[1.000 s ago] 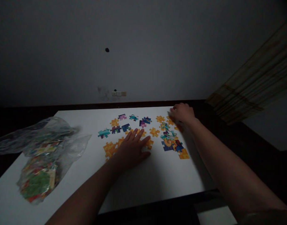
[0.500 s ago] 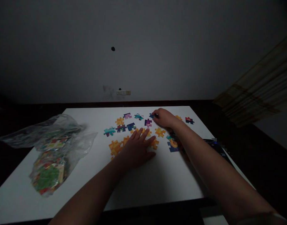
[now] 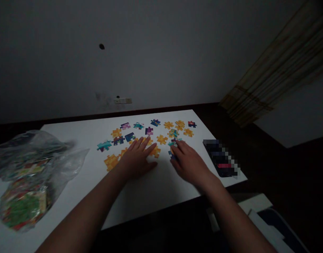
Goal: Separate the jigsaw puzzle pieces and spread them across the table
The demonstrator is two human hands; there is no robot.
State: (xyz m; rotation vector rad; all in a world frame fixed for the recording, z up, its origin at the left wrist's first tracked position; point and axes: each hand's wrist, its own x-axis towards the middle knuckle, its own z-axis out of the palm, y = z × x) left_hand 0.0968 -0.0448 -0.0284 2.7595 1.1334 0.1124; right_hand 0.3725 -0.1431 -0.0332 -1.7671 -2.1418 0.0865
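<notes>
1. Your left hand [image 3: 136, 159] lies open and flat on the worktop [image 3: 156, 191], fingers spread, with the fingertips on yellow puzzle pieces [image 3: 155, 151].
2. Your right hand [image 3: 189, 161] is open too, palm down, its fingertips touching a small cluster of pieces [image 3: 173, 143].
3. More loose pieces [image 3: 155, 122] are scattered beyond both hands.
4. A dark flat object [image 3: 220, 158] lies just right of your right hand; a plastic bag [image 3: 26, 175] sits far left.
</notes>
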